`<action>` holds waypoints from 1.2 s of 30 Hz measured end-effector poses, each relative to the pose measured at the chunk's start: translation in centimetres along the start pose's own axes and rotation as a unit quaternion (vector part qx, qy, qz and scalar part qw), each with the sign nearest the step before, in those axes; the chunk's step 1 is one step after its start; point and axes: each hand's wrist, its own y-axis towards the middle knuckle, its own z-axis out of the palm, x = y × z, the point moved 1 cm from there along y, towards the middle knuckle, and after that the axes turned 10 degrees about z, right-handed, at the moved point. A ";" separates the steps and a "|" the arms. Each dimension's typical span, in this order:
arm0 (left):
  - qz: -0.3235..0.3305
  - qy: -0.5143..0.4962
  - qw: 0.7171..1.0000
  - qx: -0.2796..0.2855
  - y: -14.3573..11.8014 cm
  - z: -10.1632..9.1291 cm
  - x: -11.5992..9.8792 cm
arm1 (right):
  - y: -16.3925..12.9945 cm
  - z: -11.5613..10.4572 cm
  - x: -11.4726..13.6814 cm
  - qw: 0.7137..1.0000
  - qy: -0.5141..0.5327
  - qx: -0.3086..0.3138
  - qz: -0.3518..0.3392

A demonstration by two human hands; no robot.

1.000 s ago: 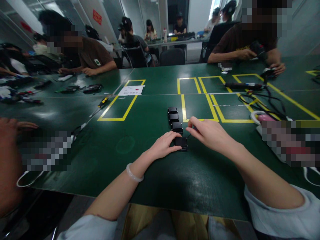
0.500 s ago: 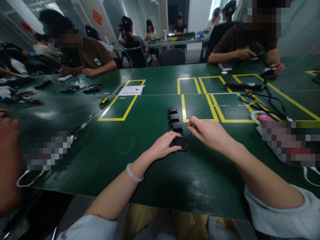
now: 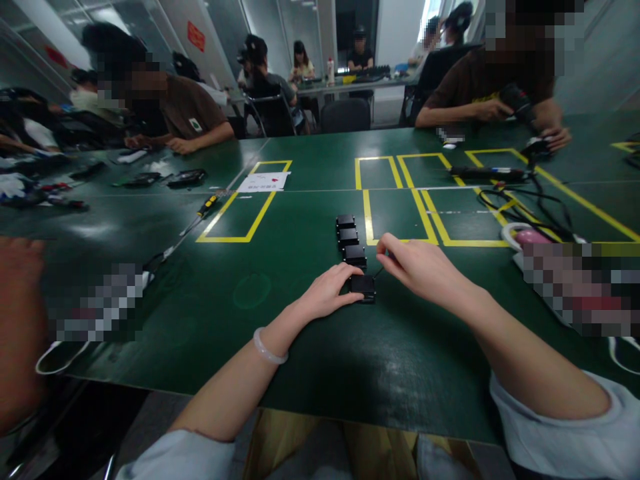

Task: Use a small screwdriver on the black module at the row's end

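Thumb and fingers of my left hand (image 3: 333, 290) grip the left side of a small black box-shaped part (image 3: 363, 287) lying on the green table (image 3: 300, 353). My right hand (image 3: 413, 263) is pinched around a thin dark rod (image 3: 379, 271), whose low end meets the part's upper right corner; what kind of tool it is I cannot make out. Just beyond the held part, similar black parts stand in a short row: a near one (image 3: 355, 255), a middle one (image 3: 348, 236) and a far one (image 3: 345, 221).
Yellow tape rectangles (image 3: 367, 217) mark the table. A yellow-black screwdriver (image 3: 207, 205) and a paper sheet (image 3: 263, 182) lie left; black cables (image 3: 543, 207) and a tape roll (image 3: 515, 235) lie right. Across the table, a person (image 3: 500, 87) holds a power driver (image 3: 517, 103). Another person's arm (image 3: 20, 320) is at far left.
Both my hands keep almost the same place on the black part and the rod. The neighbour's arm at far left has shifted slightly downward.
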 end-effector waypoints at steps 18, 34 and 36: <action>0.000 0.007 1.000 -0.002 0.0 -0.2 -0.1 | 0.0 -0.1 0.0 1.000 0.015 0.000 -0.006; 0.001 0.019 1.000 -0.002 0.0 -0.1 -0.1 | -0.1 0.1 0.2 1.000 0.023 0.000 -0.012; 0.000 0.019 1.000 -0.005 0.0 -0.1 -0.1 | -0.1 0.1 0.2 1.000 0.013 0.002 -0.007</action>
